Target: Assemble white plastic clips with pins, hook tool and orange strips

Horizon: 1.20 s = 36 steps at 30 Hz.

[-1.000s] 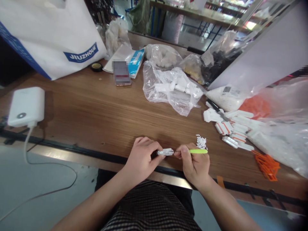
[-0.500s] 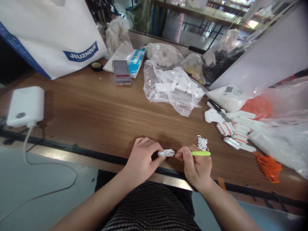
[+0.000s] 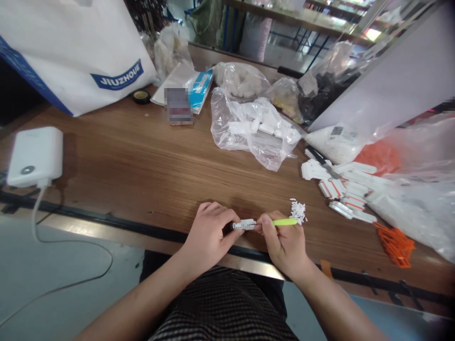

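My left hand (image 3: 210, 232) is closed on one end of a small white rectangular plastic piece (image 3: 244, 224) with a row of dark holes along its side, close to the table's front edge. In my right hand (image 3: 284, 244) is a slim tool with a yellow-green handle (image 3: 286, 221), pinched between thumb and fingers. Its thin dark shaft points left and lies over the white piece; whether the tip is in a hole I cannot tell. Just behind my right hand lies a small pile of tiny white pegs (image 3: 297, 210).
White plastic parts (image 3: 332, 188), a dark-handled tool (image 3: 322, 162) and orange strips (image 3: 396, 244) lie to the right, beside clear bags. A clear bag of white parts (image 3: 256, 128) lies behind. At left stand a white power bank (image 3: 35, 156) with a cable and a large white bag (image 3: 81, 57).
My right hand has moved left with the tool, bringing its shaft over the white piece. The left hand keeps its hold in about the same place.
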### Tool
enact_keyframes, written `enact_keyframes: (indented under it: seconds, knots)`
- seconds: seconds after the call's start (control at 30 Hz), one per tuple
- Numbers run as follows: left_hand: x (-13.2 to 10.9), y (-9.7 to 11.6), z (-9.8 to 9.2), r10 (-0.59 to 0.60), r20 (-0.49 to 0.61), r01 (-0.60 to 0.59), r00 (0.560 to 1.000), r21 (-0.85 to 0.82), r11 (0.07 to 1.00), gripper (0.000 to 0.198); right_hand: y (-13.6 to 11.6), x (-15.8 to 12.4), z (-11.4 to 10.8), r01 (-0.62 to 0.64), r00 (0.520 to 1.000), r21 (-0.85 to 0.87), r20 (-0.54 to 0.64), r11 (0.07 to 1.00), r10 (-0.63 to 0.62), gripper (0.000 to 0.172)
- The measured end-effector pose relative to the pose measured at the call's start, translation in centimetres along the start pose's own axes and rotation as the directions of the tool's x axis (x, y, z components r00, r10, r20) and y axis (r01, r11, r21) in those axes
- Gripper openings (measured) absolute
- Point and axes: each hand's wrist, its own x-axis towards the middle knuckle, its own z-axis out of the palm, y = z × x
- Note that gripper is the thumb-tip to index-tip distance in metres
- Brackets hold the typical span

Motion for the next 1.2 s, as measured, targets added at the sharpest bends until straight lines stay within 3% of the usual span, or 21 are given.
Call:
enact_keyframes:
  seconds: [0.23, 0.83, 1.0, 1.2]
  knots:
    - [-0.01, -0.05, 0.03, 0.003, 0.001, -0.003, 1.0, -0.007, 1.0, 0.009, 0.15, -0.13, -0.35, -0.027, 0.989, -0.005, -0.147, 1.0, 0.026, 0.035]
    - [0.04, -0.06, 0.07, 0.004, -0.002, -0.004, 1.0, -0.009, 1.0, 0.008, 0.36, -0.09, 0.02, -0.049, 0.998, 0.004, -0.051, 0.999, 0.049, 0.031]
    - [0.06, -0.04, 0.02, 0.007, -0.006, -0.007, 1.0, -0.011, 1.0, 0.008, -0.05, 0.24, 0.06, 0.046, 0.999, -0.071, 0.003, 0.996, -0.046, 0.033]
    - [0.04, -0.07, 0.06, 0.004, -0.015, -0.004, 1.0, -0.002, 1.0, 0.008, 0.29, -0.24, 0.13, 0.035, 0.998, -0.056, -0.058, 0.998, -0.039, 0.028]
